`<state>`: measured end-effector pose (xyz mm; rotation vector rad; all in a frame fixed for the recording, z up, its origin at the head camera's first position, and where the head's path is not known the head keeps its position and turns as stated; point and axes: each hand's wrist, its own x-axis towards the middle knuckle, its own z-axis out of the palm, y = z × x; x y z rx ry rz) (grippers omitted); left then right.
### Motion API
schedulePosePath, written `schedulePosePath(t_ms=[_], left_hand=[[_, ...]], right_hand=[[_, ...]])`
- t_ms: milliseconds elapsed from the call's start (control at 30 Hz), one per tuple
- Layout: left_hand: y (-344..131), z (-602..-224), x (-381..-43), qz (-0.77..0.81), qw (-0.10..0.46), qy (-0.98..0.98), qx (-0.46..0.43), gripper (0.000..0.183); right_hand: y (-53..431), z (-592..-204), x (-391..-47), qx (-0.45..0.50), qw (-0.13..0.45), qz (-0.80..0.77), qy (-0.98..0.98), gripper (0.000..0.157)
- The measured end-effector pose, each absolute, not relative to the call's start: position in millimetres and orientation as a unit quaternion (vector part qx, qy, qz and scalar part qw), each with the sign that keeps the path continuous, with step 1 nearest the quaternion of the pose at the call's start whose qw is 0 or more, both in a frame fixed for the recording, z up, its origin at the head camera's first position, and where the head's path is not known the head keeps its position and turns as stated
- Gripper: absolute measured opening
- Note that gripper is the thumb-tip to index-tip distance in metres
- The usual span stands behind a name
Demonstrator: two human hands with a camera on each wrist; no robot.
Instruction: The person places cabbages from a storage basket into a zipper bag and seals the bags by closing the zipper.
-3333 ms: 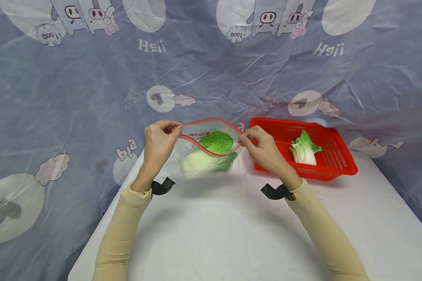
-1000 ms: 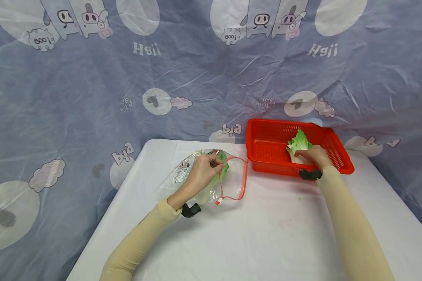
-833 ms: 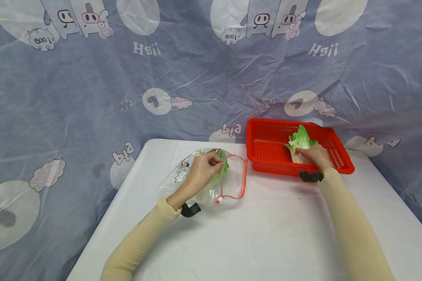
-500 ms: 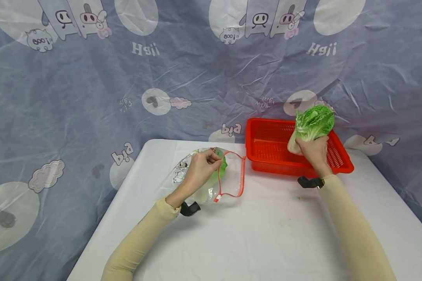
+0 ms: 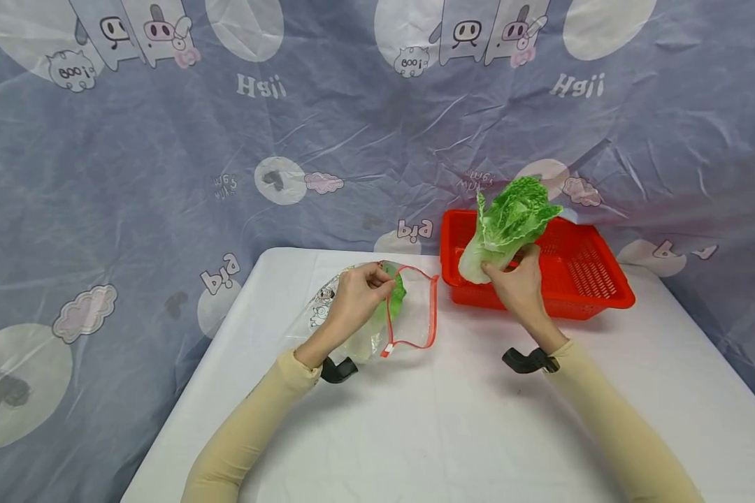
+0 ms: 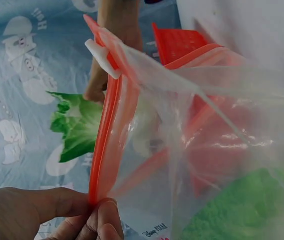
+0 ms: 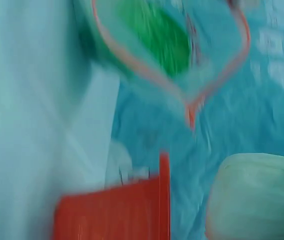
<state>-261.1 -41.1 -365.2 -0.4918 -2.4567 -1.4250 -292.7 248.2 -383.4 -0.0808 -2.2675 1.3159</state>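
Observation:
My left hand (image 5: 358, 299) pinches the red zip edge of a clear zip bag (image 5: 433, 318), whose mouth gapes to the right. In the left wrist view, thumb and fingers grip the bag's red rim (image 6: 106, 145), with a white slider (image 6: 101, 57) at its far end. A green and white Chinese cabbage (image 5: 398, 293) lies inside the bag. My right hand (image 5: 521, 283) holds another Chinese cabbage (image 5: 509, 216) by its pale stem end, leaves up, over the basket's left part. In the right wrist view, only this cabbage's pale base (image 7: 254, 197) shows, and that view is blurred.
A red perforated plastic basket (image 5: 560, 307) stands at the table's back right, right of the bag. Under everything is a white-covered table (image 5: 415, 426). A blue-grey patterned curtain (image 5: 163, 175) hangs behind and at the sides.
My right hand first reached into the basket, took hold of the cabbage, lifted it and brought it leftward. The left hand keeps its pinch on the bag, which was lowered from the raised position earlier.

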Motion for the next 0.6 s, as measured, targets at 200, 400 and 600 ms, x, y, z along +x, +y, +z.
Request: schedulePosePath(t_ms=[200,400,600], left_hand=[[-43,-364,-262,-0.493,0.127,-0.844,-0.169,0.005],[-42,-363,-261,-0.499,0.121,-0.842,-0.166,0.005],[-42,-363,-260,-0.499,0.123,-0.842,-0.163,0.005]], right_hand=[[209,-392,-268,0.054,0.218,0.52,-0.824,0.065],[180,-410,-251,0.097,0.156,0.547,-0.817,0.069],[164,-432,-245,0.138,0.086,0.553,-0.817,0.07]])
